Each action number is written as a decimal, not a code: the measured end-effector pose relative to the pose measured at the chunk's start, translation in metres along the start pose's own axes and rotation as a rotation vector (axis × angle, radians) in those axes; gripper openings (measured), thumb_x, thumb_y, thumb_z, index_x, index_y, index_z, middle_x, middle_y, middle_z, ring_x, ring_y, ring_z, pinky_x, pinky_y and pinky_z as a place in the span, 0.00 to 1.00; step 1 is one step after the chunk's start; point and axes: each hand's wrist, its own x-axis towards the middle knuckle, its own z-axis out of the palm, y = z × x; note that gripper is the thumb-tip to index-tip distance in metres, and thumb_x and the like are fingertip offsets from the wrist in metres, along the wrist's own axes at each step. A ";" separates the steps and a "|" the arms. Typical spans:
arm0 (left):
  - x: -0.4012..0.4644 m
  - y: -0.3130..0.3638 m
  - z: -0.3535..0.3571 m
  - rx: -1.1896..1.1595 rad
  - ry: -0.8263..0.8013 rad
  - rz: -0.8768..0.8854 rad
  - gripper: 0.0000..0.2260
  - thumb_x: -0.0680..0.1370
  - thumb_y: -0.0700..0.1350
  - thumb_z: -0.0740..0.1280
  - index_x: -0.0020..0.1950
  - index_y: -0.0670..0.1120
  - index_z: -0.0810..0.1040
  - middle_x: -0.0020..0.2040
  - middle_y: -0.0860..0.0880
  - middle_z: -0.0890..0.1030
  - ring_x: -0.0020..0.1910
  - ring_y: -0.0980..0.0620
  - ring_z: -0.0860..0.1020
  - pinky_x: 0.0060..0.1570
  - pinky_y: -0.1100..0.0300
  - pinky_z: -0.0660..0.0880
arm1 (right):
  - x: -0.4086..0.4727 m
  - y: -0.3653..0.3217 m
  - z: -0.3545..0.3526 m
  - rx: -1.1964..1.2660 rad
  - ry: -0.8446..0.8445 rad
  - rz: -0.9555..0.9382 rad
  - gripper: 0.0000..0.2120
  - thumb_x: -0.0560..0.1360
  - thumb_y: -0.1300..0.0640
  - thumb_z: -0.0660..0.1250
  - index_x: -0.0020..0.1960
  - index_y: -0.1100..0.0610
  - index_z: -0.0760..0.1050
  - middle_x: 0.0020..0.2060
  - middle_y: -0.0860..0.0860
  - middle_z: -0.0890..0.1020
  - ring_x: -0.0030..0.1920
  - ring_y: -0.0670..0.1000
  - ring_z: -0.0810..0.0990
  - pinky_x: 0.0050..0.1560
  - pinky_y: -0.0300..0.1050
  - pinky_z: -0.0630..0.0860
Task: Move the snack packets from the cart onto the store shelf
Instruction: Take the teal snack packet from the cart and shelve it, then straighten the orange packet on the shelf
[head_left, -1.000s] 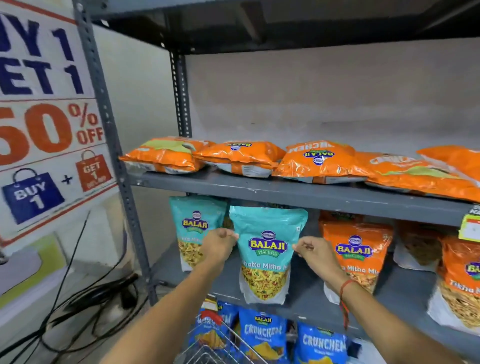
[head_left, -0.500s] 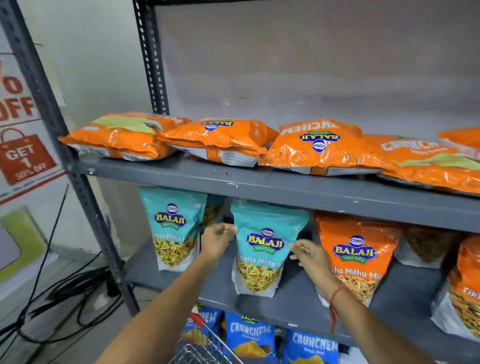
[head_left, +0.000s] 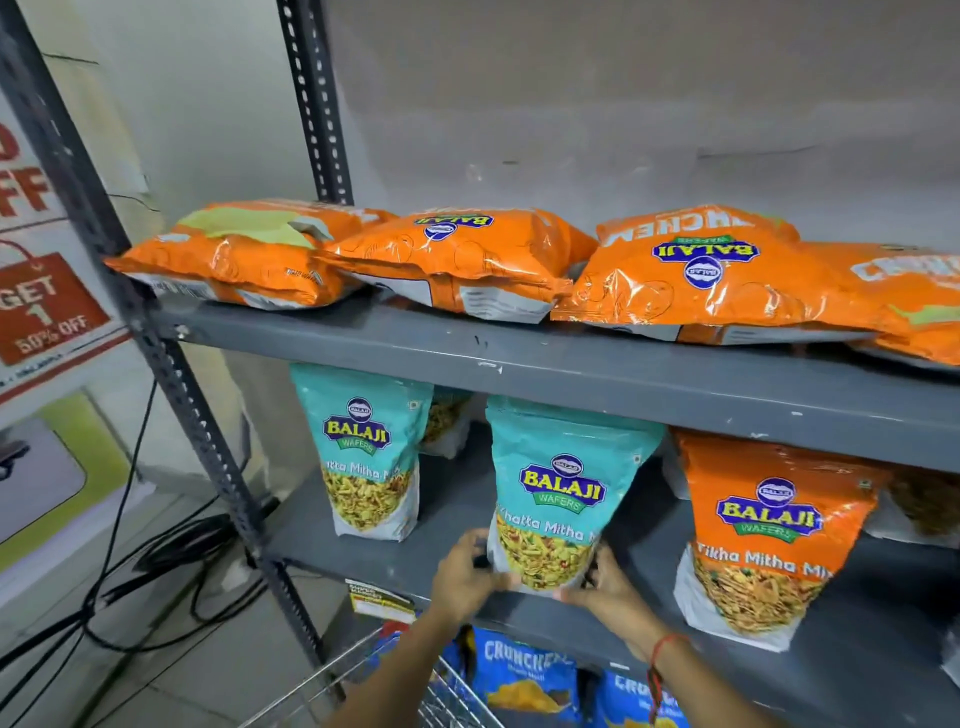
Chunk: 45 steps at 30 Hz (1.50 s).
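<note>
A teal Balaji snack packet (head_left: 558, 488) stands upright on the grey middle shelf (head_left: 447, 525). My left hand (head_left: 465, 574) grips its lower left corner and my right hand (head_left: 602, 584) grips its lower right corner. A second teal packet (head_left: 363, 452) stands to its left, and an orange Balaji packet (head_left: 763, 535) stands to its right. The wire cart (head_left: 363, 680) shows at the bottom edge, below my forearms.
Several orange packets (head_left: 467, 260) lie flat on the upper shelf (head_left: 571, 369). Blue Crunchex packets (head_left: 524, 680) sit on the shelf below. A slotted steel upright (head_left: 171, 364) stands at left, with black cables (head_left: 130, 577) on the floor and a sale poster (head_left: 41, 306) beyond.
My hands slid from the teal packet's upper sides down to its bottom corners. The view moved closer to the shelves and to the right.
</note>
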 end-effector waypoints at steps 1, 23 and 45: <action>0.002 0.001 -0.002 0.021 0.002 0.000 0.26 0.59 0.49 0.78 0.55 0.50 0.76 0.56 0.47 0.83 0.56 0.48 0.80 0.59 0.45 0.77 | 0.004 0.002 0.002 0.007 0.006 -0.001 0.32 0.64 0.68 0.76 0.57 0.45 0.66 0.61 0.47 0.76 0.58 0.39 0.74 0.49 0.33 0.77; -0.060 0.082 0.050 -0.099 0.218 0.300 0.06 0.67 0.46 0.76 0.40 0.53 0.81 0.38 0.49 0.86 0.40 0.50 0.83 0.45 0.46 0.81 | -0.104 -0.017 -0.024 0.026 0.348 -0.133 0.40 0.68 0.62 0.75 0.74 0.49 0.60 0.71 0.51 0.66 0.69 0.54 0.68 0.65 0.54 0.72; -0.030 0.046 0.227 -0.062 -0.004 0.065 0.15 0.67 0.45 0.77 0.43 0.63 0.76 0.42 0.58 0.82 0.44 0.65 0.79 0.45 0.65 0.76 | -0.115 0.034 -0.187 -0.066 0.363 0.016 0.28 0.71 0.65 0.71 0.58 0.38 0.64 0.54 0.33 0.72 0.56 0.39 0.72 0.42 0.20 0.71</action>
